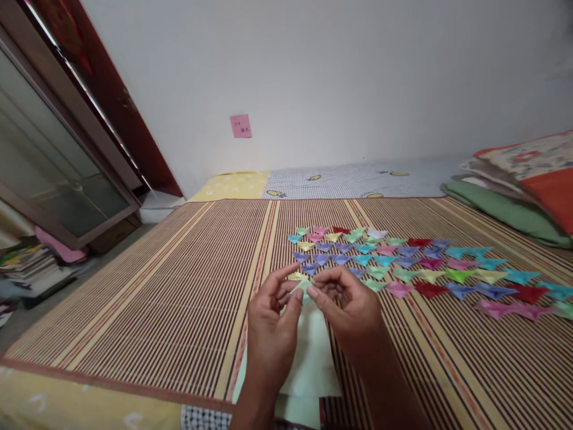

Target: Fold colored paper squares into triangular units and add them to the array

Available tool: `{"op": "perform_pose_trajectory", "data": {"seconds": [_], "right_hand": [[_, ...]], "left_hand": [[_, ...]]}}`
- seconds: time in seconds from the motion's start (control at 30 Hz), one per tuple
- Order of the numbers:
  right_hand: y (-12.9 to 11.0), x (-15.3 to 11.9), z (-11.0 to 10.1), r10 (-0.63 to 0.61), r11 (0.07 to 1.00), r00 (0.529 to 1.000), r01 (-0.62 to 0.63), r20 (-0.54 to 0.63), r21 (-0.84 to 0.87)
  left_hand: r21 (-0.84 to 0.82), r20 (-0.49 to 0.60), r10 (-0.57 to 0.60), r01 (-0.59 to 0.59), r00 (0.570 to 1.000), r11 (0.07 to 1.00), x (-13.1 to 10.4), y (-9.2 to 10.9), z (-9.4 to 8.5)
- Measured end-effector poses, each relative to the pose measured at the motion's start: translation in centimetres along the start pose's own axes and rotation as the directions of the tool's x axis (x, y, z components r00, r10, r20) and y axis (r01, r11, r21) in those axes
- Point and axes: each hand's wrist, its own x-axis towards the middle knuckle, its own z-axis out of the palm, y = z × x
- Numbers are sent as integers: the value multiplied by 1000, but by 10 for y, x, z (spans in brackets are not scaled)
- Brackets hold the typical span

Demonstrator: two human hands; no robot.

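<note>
Closest to us, our left hand [273,316] and right hand [347,307] pinch a pale green folded paper [302,287] together, over the striped bamboo mat [156,298] on the bed; colourful folded pieces [403,266] spread toward its right edge, plain white wall [335,77] behind.

A small pale green folded paper piece [302,286] is held between the left hand [271,319] and the right hand [347,307], above the striped woven bamboo mat [156,298]. Rows of small folded coloured paper triangles [416,266] are spread on the mat at two o'clock from the hands. Stacked folded fabric bedding [523,191] is found at three o'clock, and piled books [31,269] at nine o'clock.
</note>
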Motion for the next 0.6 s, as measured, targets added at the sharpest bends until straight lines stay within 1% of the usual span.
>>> {"op": "perform_pose_trajectory", "data": {"seconds": [0.07, 0.17, 0.23, 0.27, 0.3, 0.37, 0.47, 0.53, 0.6], "right_hand": [[-1, 0, -1, 22, 999, 999, -23, 42, 25], [-5, 0, -4, -51, 999, 997, 51, 63, -12], [-7, 1, -6, -88, 996, 994, 90, 65, -25], [-6, 2, -7, -85, 996, 994, 86, 69, -13], [-5, 2, -8, -65, 998, 996, 64, 68, 24], [-2, 3, -8, 23, 985, 998, -32, 57, 168], [5, 4, -7, 176, 887, 982, -186, 62, 422], [9, 5, -6, 218, 851, 973, -230, 79, 473], [13, 5, -5, 202, 870, 976, -220, 88, 441]], "left_hand": [[82, 2, 42, -42, 999, 996, -1, 0, 1], [202, 31, 119, -123, 992, 972, -2, -2, 1], [235, 61, 135, -146, 989, 961, -2, -3, 1], [227, 67, 127, -139, 990, 964, -1, -3, 1], [198, 66, 106, -117, 992, 973, -1, -4, 1], [73, 65, 37, -42, 997, 996, 1, -4, 2], [-149, 93, -47, 61, 995, 987, 5, -5, 5], [-232, 76, -52, 68, 996, 970, 6, -6, 6], [-283, 29, -51, 57, 998, 957, 7, -9, 6]]}}
